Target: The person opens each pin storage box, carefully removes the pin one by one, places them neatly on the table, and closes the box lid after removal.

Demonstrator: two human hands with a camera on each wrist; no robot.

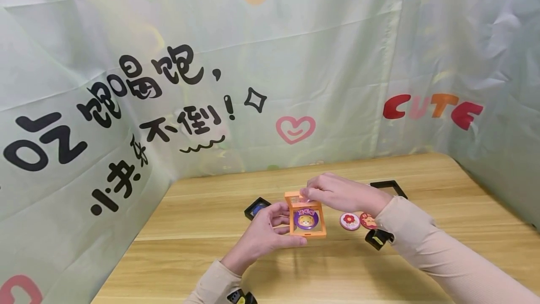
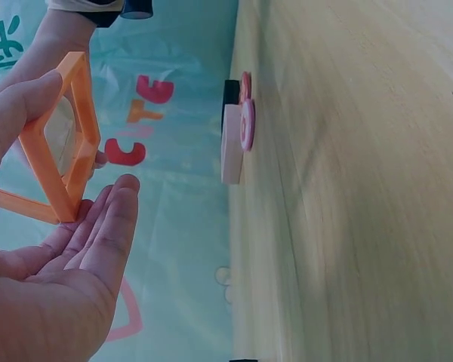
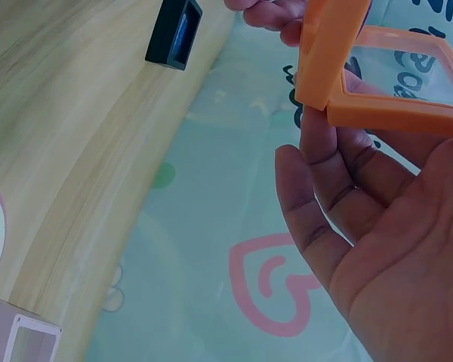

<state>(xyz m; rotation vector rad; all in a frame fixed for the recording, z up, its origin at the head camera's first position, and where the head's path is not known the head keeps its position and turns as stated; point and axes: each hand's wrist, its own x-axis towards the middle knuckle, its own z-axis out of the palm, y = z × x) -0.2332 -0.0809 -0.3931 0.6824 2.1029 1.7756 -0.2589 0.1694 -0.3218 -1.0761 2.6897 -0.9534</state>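
Both hands hold an orange hinged display frame (image 1: 310, 236) with clear film panes, raised above the table. A round purple badge (image 1: 306, 219) with a yellow bear face lies on the film of the lower half. My left hand (image 1: 263, 231) grips that half from the left, thumb at its front edge. The other half stands tilted up at the back, pinched at its top by my right hand (image 1: 343, 193). In the right wrist view the two orange halves (image 3: 396, 117) meet at an angle, with the right fingers (image 3: 328, 162) below the hinge.
Left of the hands lies a small black frame (image 1: 258, 207) with something blue in it. To the right are a red-flower badge (image 1: 349, 221) and a red badge (image 1: 369, 220), partly behind the sleeve. Another black frame (image 1: 394, 186) lies behind the right wrist. A pale pink frame (image 3: 23, 335) lies nearby.
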